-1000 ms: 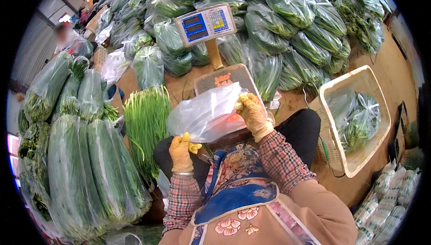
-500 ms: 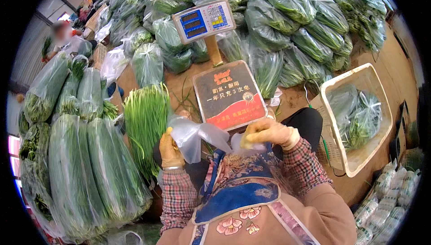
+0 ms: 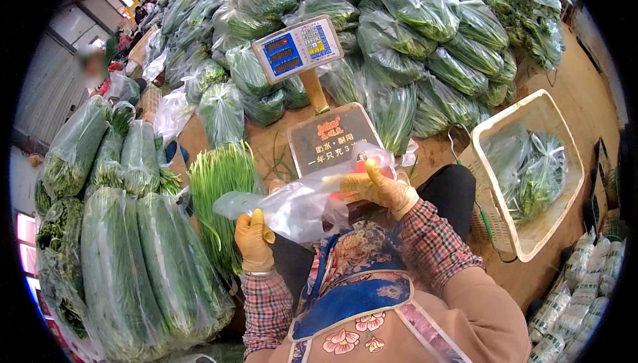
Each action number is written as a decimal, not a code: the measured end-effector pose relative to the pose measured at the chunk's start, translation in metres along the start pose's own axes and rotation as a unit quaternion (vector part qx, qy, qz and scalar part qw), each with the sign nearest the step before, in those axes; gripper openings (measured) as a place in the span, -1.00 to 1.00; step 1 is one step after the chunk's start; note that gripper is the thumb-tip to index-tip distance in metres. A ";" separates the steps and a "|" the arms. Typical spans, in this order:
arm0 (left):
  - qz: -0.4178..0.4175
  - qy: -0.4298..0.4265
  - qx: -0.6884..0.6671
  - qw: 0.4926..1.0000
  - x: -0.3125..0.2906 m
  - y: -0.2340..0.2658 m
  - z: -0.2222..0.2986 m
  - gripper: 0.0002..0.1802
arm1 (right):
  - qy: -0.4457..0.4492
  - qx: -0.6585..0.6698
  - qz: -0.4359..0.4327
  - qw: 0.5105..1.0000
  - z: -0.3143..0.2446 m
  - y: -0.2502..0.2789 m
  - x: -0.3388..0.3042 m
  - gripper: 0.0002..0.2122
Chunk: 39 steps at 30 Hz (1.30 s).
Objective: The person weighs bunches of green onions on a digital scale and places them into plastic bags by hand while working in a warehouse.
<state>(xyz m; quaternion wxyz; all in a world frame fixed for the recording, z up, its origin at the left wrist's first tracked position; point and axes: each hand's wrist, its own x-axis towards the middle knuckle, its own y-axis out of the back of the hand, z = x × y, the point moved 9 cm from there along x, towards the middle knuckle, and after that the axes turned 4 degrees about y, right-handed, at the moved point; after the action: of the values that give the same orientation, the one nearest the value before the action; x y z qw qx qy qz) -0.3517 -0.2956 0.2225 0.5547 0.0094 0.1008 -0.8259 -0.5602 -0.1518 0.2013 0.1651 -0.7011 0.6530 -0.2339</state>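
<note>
Between my two gloved hands stretches a clear plastic bag (image 3: 296,210), thin and crumpled, in front of the scale. My left hand (image 3: 254,240), in a yellowish glove, is closed on the bag's left part. At the bag's right end, my right hand (image 3: 384,187) grips it with the thumb raised, over the near edge of the scale plate. The platform scale (image 3: 325,140) has a dark plate and a display head (image 3: 298,49) on a post; the bag and right hand hide its near part. Just left of my left hand stands a loose bunch of long green chives (image 3: 222,197).
Bagged greens (image 3: 113,263) lie along the left. A high pile of bagged vegetables (image 3: 399,44) fills the back. On the right a cream plastic crate (image 3: 525,250) holds bagged greens, with a wire hook (image 3: 455,140) beside it. White wrapped rolls (image 3: 571,296) lie lower right. Another person sits far left.
The bag is now spread wider and higher. My right hand has moved up and left over the scale plate, thumb lifted. The whole view has shifted slightly.
</note>
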 end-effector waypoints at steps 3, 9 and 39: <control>-0.015 0.004 0.040 0.999 -0.002 -0.006 -0.007 -0.83 | 0.014 0.065 0.051 0.996 -0.003 0.016 0.003 -0.21; -0.057 -0.033 0.122 0.990 -0.004 -0.001 -0.021 -0.84 | -0.016 -0.026 0.194 0.981 0.008 0.019 0.009 -0.72; -0.220 0.093 -0.232 0.943 -0.020 -0.085 -0.007 -0.87 | -0.073 -0.421 0.173 0.888 0.056 0.033 0.012 -0.84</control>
<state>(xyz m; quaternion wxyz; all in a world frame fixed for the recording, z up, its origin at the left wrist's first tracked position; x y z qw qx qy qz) -0.4227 -0.2456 0.2314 0.3340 -0.0648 0.3401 -0.8767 -0.5570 -0.1711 0.1385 -0.0603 -0.5960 0.7871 0.1471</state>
